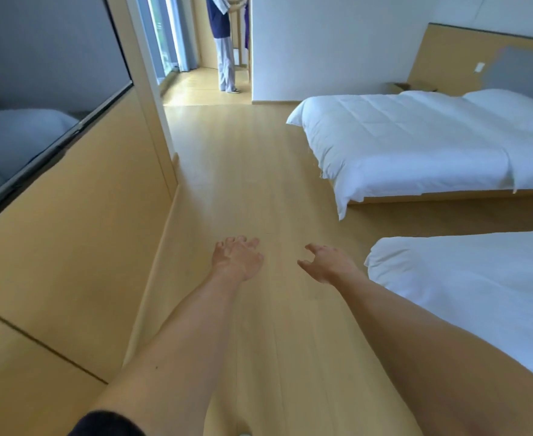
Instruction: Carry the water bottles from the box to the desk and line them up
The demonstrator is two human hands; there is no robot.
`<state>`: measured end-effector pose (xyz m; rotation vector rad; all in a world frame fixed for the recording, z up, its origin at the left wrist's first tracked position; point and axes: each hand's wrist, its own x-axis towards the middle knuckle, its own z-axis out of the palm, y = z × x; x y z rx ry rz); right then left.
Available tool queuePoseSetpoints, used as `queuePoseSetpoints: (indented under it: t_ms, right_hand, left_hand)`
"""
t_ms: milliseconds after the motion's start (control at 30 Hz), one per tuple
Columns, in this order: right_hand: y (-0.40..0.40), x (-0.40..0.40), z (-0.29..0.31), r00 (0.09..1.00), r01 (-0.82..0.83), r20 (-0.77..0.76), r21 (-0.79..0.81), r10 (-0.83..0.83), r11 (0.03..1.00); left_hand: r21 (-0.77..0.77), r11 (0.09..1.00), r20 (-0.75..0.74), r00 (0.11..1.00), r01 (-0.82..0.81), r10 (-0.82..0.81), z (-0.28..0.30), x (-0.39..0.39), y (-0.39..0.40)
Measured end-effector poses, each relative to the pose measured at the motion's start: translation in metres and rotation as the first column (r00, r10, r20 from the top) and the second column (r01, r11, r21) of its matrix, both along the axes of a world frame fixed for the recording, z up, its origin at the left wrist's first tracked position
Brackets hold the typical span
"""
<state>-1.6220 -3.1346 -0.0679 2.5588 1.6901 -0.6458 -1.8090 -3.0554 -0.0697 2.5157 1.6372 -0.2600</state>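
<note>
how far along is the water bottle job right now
Nothing shows as done: no bottles or desk are in view. In hand: nothing, since the left hand and right hand reach forward empty over the wooden floor. A cardboard box sits beyond the far bed; its contents can't be seen. All carrying seems left.

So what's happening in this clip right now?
A person's bare left hand and right hand are stretched out over the light wooden floor, fingers loosely spread, holding nothing. No bottles or desk are in view. Two white-covered beds stand to the right; another person stands in the far doorway.
</note>
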Motion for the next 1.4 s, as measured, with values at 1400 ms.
queuePoseSetpoints:
  t_ms: [1400]
  right_hand:
    - [0.586,0.222,-0.028,0.994,-0.074,-0.083,-0.065,0.069,0.995]
  left_hand:
    - [-0.137,0.988,-0.017,0.997,-0.075,0.073,-0.01,0.241,0.561]
